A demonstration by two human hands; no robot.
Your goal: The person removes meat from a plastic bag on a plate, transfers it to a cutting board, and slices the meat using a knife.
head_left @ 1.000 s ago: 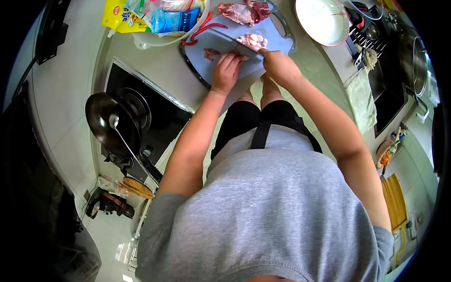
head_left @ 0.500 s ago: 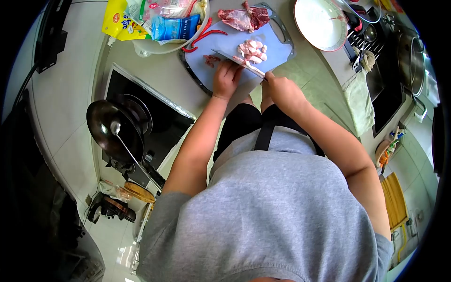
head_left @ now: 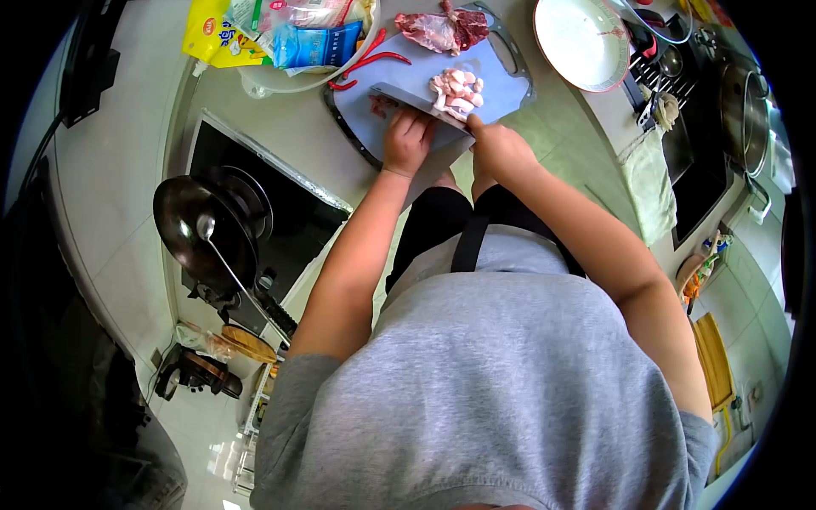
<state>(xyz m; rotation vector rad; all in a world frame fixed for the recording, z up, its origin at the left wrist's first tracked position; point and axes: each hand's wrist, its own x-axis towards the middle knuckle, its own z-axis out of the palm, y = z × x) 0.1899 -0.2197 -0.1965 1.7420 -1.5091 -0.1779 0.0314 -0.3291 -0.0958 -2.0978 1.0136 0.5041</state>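
My right hand (head_left: 501,149) is closed round the handle of a knife (head_left: 416,102), whose wide blade points left over the grey-blue cutting board (head_left: 501,89). Against the near side of the blade rests my left hand (head_left: 408,140), fingers bent together; what lies under its fingertips is hidden. Beyond the blade is a heap of pale meat pieces (head_left: 457,89). Small dark red scraps (head_left: 380,106) lie left of it, partly behind the blade. A large raw meat piece (head_left: 442,30) sits at the board's far edge, and red chillies (head_left: 374,59) lie across its left edge.
A clear bowl (head_left: 293,85) with food packets stands at the back left, beside a yellow pouch (head_left: 217,38). A white plate (head_left: 582,42) is at the back right, near a green cloth (head_left: 650,187). A wok (head_left: 200,229) with a ladle sits on the stove at left.
The knife was lifted and tilted with a pale strip along its blade; now it is back by my left fingers, and the pale pieces form a fuller heap beyond it.
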